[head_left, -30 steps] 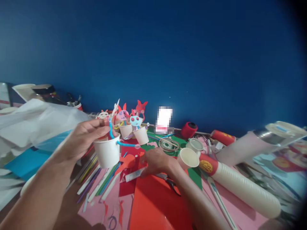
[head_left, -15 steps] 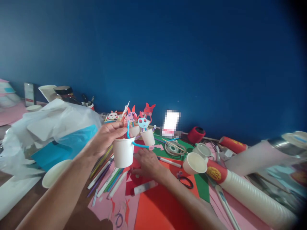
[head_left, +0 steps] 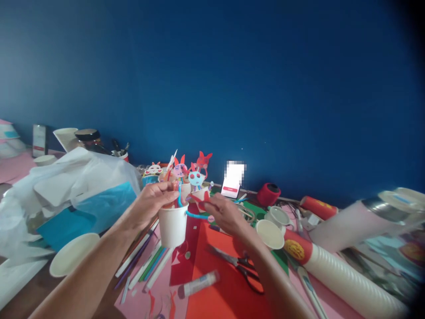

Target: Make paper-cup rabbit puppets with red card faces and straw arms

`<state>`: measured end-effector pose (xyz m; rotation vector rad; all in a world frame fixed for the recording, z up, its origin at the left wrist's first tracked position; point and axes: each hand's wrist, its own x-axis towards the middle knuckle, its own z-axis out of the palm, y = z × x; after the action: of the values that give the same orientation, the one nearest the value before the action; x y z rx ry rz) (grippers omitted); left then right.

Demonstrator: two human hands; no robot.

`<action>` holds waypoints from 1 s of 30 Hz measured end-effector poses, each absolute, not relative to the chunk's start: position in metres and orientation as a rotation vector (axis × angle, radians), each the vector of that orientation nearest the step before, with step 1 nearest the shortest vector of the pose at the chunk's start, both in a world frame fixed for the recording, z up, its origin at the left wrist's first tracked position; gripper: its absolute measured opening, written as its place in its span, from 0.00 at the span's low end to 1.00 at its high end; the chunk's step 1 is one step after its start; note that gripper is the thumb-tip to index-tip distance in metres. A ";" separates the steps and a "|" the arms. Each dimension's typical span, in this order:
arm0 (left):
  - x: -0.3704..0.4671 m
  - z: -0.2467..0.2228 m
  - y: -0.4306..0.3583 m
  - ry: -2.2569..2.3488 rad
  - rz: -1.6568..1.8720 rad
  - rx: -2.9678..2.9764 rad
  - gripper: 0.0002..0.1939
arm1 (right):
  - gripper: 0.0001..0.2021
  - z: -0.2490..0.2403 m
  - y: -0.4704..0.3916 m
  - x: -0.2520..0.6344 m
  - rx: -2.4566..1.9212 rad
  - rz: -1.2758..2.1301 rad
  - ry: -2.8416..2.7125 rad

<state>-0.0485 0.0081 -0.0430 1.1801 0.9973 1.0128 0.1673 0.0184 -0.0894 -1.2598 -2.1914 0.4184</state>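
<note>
In front of me a white paper cup has a blue bendy straw sticking out of its side, with a small round pink paper piece at its tip. My left hand is closed at the cup's rim, pinching a reddish straw that rises from the cup beside an upright blue straw. Between the fingers of my right hand is a red paper cut-out with pointed ends, close to the cup's right side. Scissors lie below my right forearm on red paper.
Behind the cup stand several cups with paper animal faces. A glue stick and several straws lie in front. At right are a mug, a paper cup and a long cup stack. Plastic wrapping fills the left.
My right hand has risen from the table to beside the cup, with the red cut-out in its fingers. The scissors now show more fully. My left hand keeps its grip.
</note>
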 end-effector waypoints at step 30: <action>-0.008 -0.078 0.000 0.843 0.703 1.174 0.14 | 0.13 -0.083 0.019 0.154 -0.900 1.279 -1.325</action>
<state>-0.0080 0.0005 -0.0782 1.1739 0.8426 0.7034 0.1538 0.0189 -0.0833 -0.8996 -1.3254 1.2794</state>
